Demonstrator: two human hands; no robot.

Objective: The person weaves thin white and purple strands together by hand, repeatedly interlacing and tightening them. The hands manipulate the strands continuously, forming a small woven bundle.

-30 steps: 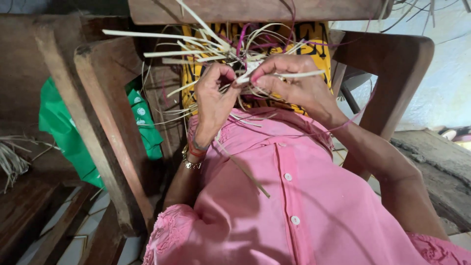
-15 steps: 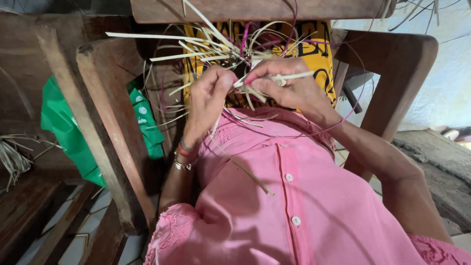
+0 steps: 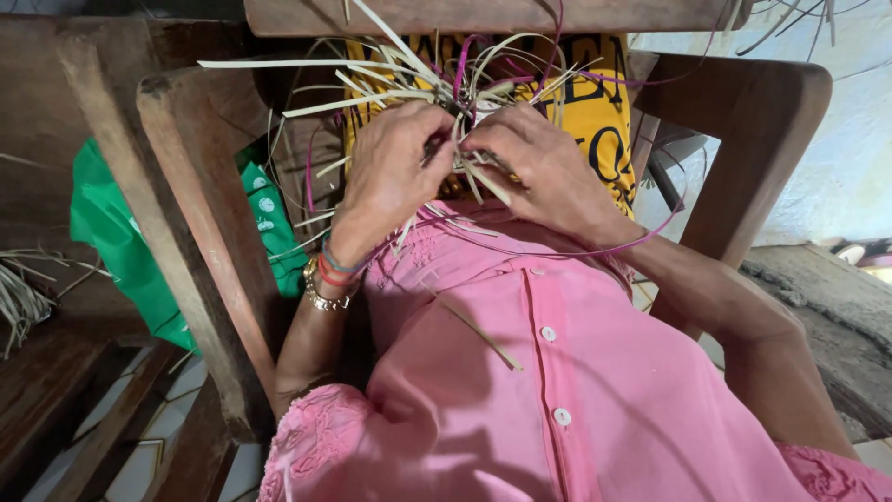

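Both hands meet at the upper middle of the frame, fingers pressed together on a knot of pale straw strips (image 3: 423, 88): the left hand (image 3: 390, 177) curls its fingertips around the strips from the left, and the right hand (image 3: 534, 172) pinches the same bundle from the right, thumbs nearly touching. The loose ends fan out upward and to the upper left, with a few thin magenta strands (image 3: 595, 251) looping among them and trailing down across the pink buttoned shirt (image 3: 520, 372). To weave cleanly here, the crossing point should probably stay clamped by one hand while the other feeds a single strip, keeping tension even so the flat strips do not twist or split. Bangles (image 3: 325, 284) circle the left wrist. Behind the work hangs a yellow cloth (image 3: 595, 112); a wooden chair frame (image 3: 195, 214) stands on the left, with a green bag (image 3: 121, 242) beyond it.
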